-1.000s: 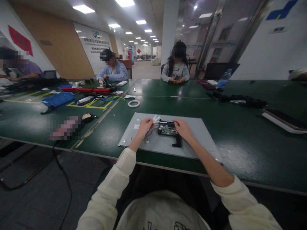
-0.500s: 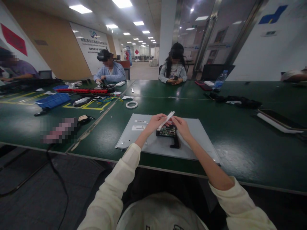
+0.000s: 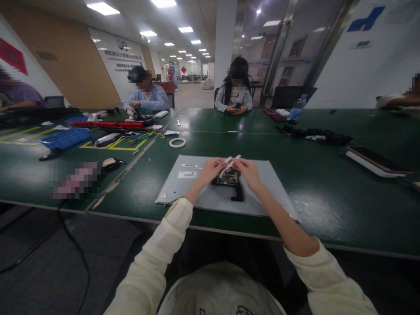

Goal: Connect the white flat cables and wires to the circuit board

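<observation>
Between both hands is a white tape strip [image 3: 226, 168], now showing as two narrow crossing pieces. My left hand [image 3: 211, 170] pinches it from the left, fingertips closed. From the other side my right hand [image 3: 248, 172] is closed on the upper right end. Just below the fingers lies a green circuit board [image 3: 229, 179] in a black bracket [image 3: 238, 194], partly hidden by the hands and the strip. Board and bracket rest on a flat grey panel [image 3: 187, 188] with white labels near its left edge.
A white tape roll [image 3: 177, 142] and a small wrench [image 3: 178, 123] lie beyond the panel. To the left are a blue tray [image 3: 65, 138], coloured wires and a pixelated object with a cable. A phone on a white box [image 3: 376, 162] is at right. Two people sit opposite.
The single white strip now shows as two crossing pieces between my fingers. My hands stay over the board. The whole view has shifted slightly.
</observation>
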`<state>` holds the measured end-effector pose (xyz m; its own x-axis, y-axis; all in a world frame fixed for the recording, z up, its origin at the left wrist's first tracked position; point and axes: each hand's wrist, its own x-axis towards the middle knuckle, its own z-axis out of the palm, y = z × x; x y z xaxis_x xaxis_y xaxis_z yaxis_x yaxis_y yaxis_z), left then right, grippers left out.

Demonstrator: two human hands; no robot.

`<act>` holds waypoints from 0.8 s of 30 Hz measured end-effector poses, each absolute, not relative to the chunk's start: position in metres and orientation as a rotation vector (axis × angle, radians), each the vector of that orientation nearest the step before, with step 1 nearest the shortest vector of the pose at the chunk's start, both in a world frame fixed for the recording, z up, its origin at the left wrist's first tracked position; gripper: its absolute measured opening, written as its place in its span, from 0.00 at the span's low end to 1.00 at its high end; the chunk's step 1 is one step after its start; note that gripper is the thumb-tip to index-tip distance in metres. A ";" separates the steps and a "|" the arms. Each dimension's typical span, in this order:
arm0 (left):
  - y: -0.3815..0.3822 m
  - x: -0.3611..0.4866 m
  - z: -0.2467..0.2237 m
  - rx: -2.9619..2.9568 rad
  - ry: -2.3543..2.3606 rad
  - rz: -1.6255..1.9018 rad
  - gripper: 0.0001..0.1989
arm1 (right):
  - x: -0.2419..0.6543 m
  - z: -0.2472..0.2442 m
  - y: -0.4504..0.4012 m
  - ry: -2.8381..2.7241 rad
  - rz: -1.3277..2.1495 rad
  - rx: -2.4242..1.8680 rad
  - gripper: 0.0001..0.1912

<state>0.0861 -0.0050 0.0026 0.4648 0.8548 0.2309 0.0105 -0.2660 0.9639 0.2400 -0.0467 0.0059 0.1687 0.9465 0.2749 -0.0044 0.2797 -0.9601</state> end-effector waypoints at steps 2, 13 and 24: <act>-0.003 0.084 0.004 1.614 0.785 1.047 0.14 | 0.241 0.009 -0.047 -1.072 0.924 -0.991 0.14; -0.006 0.080 0.014 1.291 0.800 1.224 0.14 | 0.240 0.014 -0.054 -1.144 1.079 -1.103 0.15; -0.013 0.082 0.021 1.220 0.739 1.138 0.15 | 0.235 0.015 -0.059 -1.347 1.015 -1.238 0.22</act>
